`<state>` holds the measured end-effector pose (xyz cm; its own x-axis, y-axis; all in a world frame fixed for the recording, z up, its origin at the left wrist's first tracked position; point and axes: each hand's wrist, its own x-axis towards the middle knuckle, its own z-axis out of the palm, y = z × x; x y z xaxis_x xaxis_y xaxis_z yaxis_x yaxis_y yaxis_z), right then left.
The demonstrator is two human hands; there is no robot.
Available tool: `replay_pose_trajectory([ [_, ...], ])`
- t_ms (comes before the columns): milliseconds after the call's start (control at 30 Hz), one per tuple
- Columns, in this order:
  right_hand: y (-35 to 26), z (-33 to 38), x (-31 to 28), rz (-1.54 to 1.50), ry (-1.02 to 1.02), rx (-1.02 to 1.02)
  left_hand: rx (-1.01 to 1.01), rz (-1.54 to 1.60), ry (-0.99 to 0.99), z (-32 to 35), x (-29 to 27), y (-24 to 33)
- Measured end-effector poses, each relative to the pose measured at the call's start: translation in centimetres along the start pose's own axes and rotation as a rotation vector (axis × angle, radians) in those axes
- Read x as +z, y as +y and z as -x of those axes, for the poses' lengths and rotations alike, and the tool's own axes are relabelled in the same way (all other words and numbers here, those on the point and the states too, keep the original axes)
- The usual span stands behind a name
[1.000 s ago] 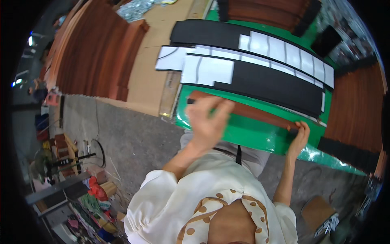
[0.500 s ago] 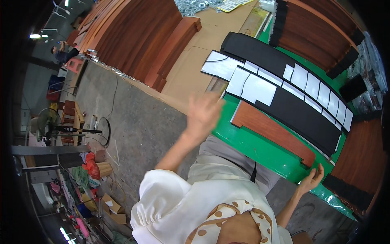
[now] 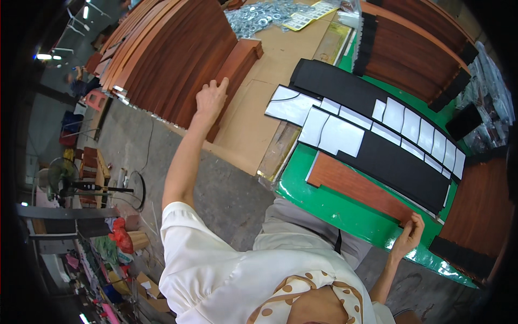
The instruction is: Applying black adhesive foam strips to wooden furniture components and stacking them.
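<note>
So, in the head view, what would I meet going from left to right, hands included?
Pink stool, red plastic bag, left hand, reddish-brown board, right hand, dark brown panels near the right edge.

Green worktop [image 3: 340, 213] carries red-brown board [image 3: 359, 189], black pieces [image 3: 391, 175], black-ended panels [image 3: 404, 56]. Cardboard [image 3: 259, 108] beside it carries row of brown panels [image 3: 183, 65], small metal parts [image 3: 259, 19].

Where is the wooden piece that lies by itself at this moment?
In the head view, right of centre, the wooden piece lies on the green surface, alongside the nearer black strip, its right end at the right hand.
</note>
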<state>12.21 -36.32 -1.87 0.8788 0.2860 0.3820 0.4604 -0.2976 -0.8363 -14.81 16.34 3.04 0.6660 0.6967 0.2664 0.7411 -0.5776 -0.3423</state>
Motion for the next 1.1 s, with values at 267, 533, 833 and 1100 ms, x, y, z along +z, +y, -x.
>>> replay_pose_trajectory([
  [267,-0.4,1.0,-1.0,0.097,-0.018,-0.065,0.36,0.166,-0.331,-4.7,-1.6,-3.6],
  [533,-2.8,0.3,1.1,0.003,-0.147,-0.17,0.732,-0.397,-0.193,-6.0,-3.3,-2.5],
  [833,-2.5,1.3,-0.1,-0.054,-0.091,-0.111,1.024,-0.049,0.257,-5.7,-12.8,5.7],
  [1100,-0.3,0.2,-3.4,-0.261,0.111,0.029,1.178,0.32,0.073,6.4,-20.3,23.7],
])
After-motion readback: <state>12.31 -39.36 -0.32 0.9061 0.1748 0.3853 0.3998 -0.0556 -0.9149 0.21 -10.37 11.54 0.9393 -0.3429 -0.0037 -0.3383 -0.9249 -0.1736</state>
